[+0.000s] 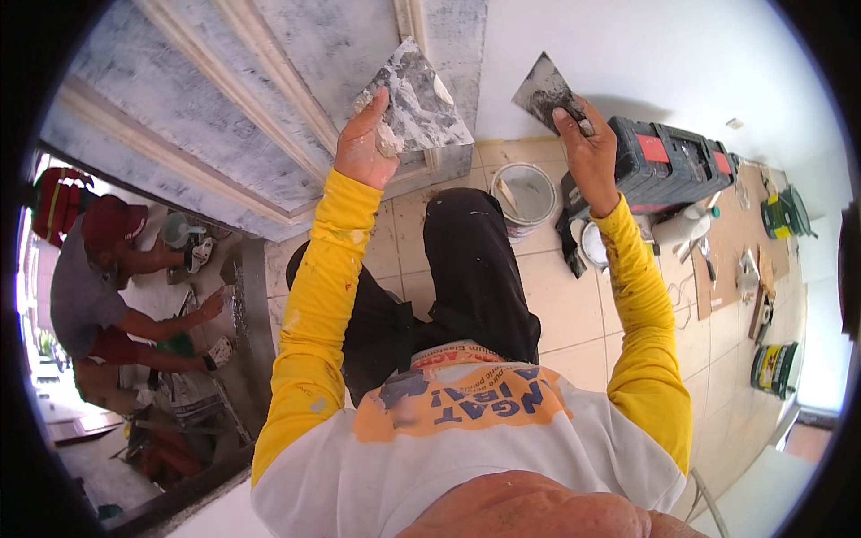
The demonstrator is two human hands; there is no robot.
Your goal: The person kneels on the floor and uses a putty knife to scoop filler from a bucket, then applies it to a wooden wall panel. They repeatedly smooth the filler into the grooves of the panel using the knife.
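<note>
My left hand is closed around a wide putty knife, its blade smeared with white filler and lumps of it near the thumb. In my right hand is a second putty knife, thumb pressed on its blade, which looks thinly smeared and points up and left. Both blades are raised in front of me, apart from each other. Beyond the left one stands a grey-white patched panel with raised mouldings. A white bucket with pale material and a tool handle in it sits on the floor beyond my knee.
A black toolbox stands against the white wall on the right. Near it are a white jug, cardboard with loose tools, and green buckets. Through an opening at left, a person in a red cap works low down.
</note>
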